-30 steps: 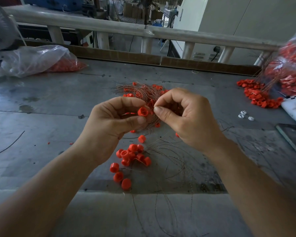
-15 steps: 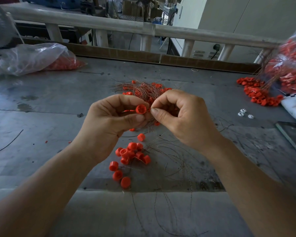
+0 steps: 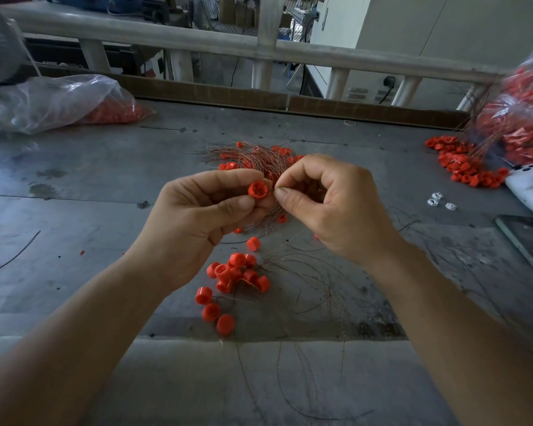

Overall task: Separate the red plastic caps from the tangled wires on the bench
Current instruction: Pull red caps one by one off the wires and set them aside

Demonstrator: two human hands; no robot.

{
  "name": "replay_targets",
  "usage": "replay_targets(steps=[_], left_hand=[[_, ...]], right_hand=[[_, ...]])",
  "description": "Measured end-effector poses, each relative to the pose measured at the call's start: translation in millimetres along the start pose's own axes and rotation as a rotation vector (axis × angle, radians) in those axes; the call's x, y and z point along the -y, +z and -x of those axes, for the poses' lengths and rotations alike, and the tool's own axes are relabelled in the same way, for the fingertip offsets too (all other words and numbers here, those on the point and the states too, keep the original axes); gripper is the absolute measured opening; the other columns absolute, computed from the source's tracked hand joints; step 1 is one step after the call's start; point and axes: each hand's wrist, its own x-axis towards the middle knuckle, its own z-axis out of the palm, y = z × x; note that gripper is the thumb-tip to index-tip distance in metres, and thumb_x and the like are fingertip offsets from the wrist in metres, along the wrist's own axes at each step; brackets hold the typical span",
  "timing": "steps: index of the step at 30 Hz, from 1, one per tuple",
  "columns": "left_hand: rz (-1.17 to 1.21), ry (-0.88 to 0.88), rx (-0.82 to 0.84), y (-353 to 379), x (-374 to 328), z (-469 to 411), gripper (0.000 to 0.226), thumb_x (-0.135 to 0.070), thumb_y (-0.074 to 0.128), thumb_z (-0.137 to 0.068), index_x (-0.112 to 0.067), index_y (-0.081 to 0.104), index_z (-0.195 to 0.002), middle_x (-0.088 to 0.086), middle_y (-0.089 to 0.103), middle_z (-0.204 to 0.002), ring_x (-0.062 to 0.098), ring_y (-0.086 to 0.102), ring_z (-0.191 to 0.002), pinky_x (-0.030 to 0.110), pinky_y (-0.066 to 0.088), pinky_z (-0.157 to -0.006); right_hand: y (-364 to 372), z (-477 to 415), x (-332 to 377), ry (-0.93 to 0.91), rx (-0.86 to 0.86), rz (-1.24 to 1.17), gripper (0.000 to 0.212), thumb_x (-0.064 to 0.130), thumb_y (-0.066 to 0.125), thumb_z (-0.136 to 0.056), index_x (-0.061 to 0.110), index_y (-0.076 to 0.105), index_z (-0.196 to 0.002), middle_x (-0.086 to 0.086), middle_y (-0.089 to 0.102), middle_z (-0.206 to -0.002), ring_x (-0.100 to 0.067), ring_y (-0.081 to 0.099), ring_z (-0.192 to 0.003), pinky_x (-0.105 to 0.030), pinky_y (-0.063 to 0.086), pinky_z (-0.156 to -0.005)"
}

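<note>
Above the counter (image 3: 105, 186) the left hand (image 3: 197, 219) still pinched the cap (image 3: 257, 189) between thumb and forefinger, its open end now turned more toward us. The right hand (image 3: 336, 210) stayed pinched on the wires (image 3: 259, 158), right beside the cap.

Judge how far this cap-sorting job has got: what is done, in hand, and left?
Done: a cluster of small red plastic caps lies freed on the grey bench. In hand: the left hand pinches one red cap while the right hand pinches beside it, apparently on a strand of the tangled bundle of thin coppery wires. Left: that bundle, with more caps caught in it.
</note>
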Motion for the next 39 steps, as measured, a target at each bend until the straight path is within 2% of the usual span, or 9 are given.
replay_targets(steps=[13,17,19,21,26,32,34,36,39], left_hand=[[-0.039,0.001,-0.008,1,1,1,0.027,0.002,0.055,-0.064,-0.012,0.075,-0.076,0.006,0.073,-0.078,0.017,0.071,-0.075,0.021,0.056,-0.066],[0.002,-0.006,-0.006,-1,1,0,0.025,-0.001,0.059,-0.063,-0.011,0.075,-0.078,0.007,0.073,-0.078,0.017,0.071,-0.075,0.021,0.056,-0.066],[0.022,0.0,0.01,-2,0,-1,0.024,-0.007,0.065,-0.058,-0.012,0.075,-0.079,0.007,0.073,-0.078,0.016,0.07,-0.075,0.02,0.055,-0.065],[0.044,0.01,0.038,-2,0,-1,0.026,-0.01,0.067,-0.055,-0.012,0.075,-0.079,0.006,0.073,-0.078,0.015,0.07,-0.075,0.019,0.055,-0.064],[0.064,-0.008,0.105,-4,0,-1,0.025,-0.009,0.066,-0.057,-0.013,0.075,-0.08,0.007,0.073,-0.08,0.014,0.07,-0.073,0.018,0.054,-0.064],[0.096,-0.056,0.146,-4,2,-1,0.023,-0.009,0.065,-0.059,-0.012,0.075,-0.08,0.009,0.072,-0.077,0.015,0.07,-0.075,0.018,0.054,-0.065],[0.107,-0.061,0.133,-4,3,-1,0.023,-0.009,0.065,-0.059,-0.011,0.074,-0.079,0.009,0.072,-0.078,0.015,0.07,-0.076,0.018,0.054,-0.065],[0.108,-0.065,0.12,-4,3,-1,0.022,-0.009,0.066,-0.058,-0.011,0.075,-0.079,0.008,0.072,-0.078,0.014,0.07,-0.075,0.018,0.054,-0.065],[0.103,-0.073,0.115,-3,3,-1,0.022,-0.009,0.066,-0.057,-0.011,0.075,-0.078,0.007,0.072,-0.076,0.014,0.07,-0.074,0.017,0.054,-0.064]], right_hand=[[-1,1,-1,0.014,0.037,0.006,0.008,0.006,0.065,-0.081,0.013,0.064,-0.076,0.015,0.054,-0.067,0.002,0.05,-0.059,-0.011,0.039,-0.056],[-3,0,-1,0.061,0.074,-0.13,0.022,0.002,0.059,-0.084,0.023,0.062,-0.077,0.018,0.055,-0.061,0.004,0.054,-0.056,-0.006,0.038,-0.047],[-3,0,-2,0.099,0.086,-0.202,0.026,0.001,0.059,-0.084,0.026,0.058,-0.079,0.014,0.056,-0.062,0.0,0.053,-0.056,-0.009,0.04,-0.047],[-2,-1,-2,0.136,0.093,-0.262,0.027,0.0,0.061,-0.082,0.025,0.053,-0.08,0.008,0.056,-0.065,-0.001,0.053,-0.056,-0.012,0.041,-0.049],[3,-1,-3,0.214,0.195,-0.4,0.031,-0.009,0.062,-0.077,0.019,0.048,-0.078,0.005,0.057,-0.063,0.0,0.055,-0.05,-0.008,0.038,-0.046],[6,-1,-7,0.281,0.227,-0.451,0.029,-0.011,0.061,-0.076,0.015,0.05,-0.077,0.0,0.058,-0.066,-0.007,0.057,-0.055,-0.018,0.045,-0.047],[7,-3,-9,0.311,0.223,-0.547,0.023,-0.008,0.063,-0.075,0.012,0.053,-0.079,0.0,0.059,-0.072,-0.007,0.059,-0.063,-0.018,0.05,-0.057],[3,-6,-13,0.373,0.164,-0.805,0.015,0.004,0.063,-0.069,0.01,0.055,-0.081,-0.002,0.063,-0.076,-0.01,0.062,-0.069,-0.021,0.051,-0.063],[-16,-14,-26,0.436,-0.049,-1.107,0.015,0.01,0.059,-0.068,0.008,0.055,-0.082,-0.004,0.068,-0.074,-0.012,0.065,-0.068,-0.021,0.053,-0.061]])
